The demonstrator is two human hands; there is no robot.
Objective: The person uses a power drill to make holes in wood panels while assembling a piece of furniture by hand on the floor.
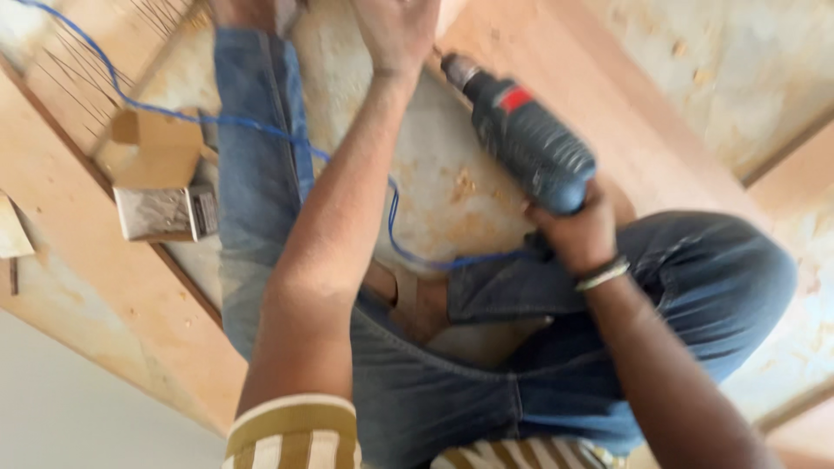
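1 drill (526, 139), 2 hands: right (580, 233) gripping, left (398, 30) bracing

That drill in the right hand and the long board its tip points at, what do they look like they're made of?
The drill, held by the right hand, looks like moulded plastic: a dark blue-grey matt body with a red patch, and a duller, probably metal, chuck at the tip. The board looks like bare, unfinished wood, likely plywood: pale tan with faint grain. Sawdust lies beside it.
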